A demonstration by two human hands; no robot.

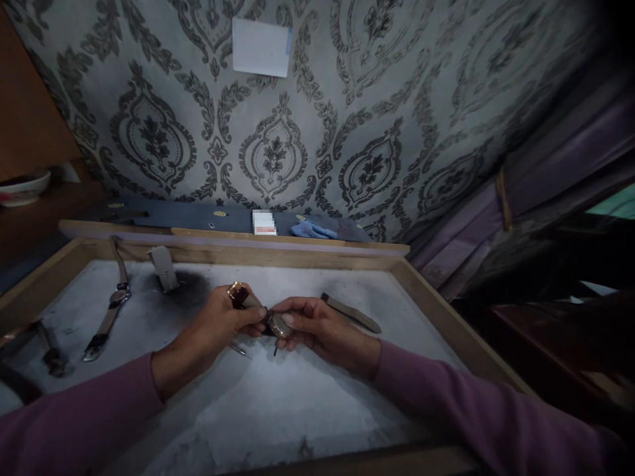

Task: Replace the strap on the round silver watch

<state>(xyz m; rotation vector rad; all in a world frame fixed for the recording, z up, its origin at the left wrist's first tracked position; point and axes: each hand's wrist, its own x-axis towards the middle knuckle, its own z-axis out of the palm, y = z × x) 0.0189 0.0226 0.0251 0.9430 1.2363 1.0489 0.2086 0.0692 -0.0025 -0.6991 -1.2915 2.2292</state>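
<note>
My right hand (315,324) grips a round watch case (280,325) between thumb and fingers. In my left hand (231,317) is a dark watch strap (243,297) with a gold-coloured buckle at its upper end. The strap's lower end meets the side of the case; whether it is joined there I cannot tell. Beneath my left hand a thin metal tool (241,350) lies on the white surface. Just behind my right hand rests a separate strap piece (352,313), flat on the surface.
A wooden rim (238,250) surrounds the white work surface. To the left lie a whole wristwatch (118,297), a pale upright strap or stand (163,268) and a dark strap (52,357). Beyond the rim sits a blue cloth (312,229). A bowl (24,188) stands far left.
</note>
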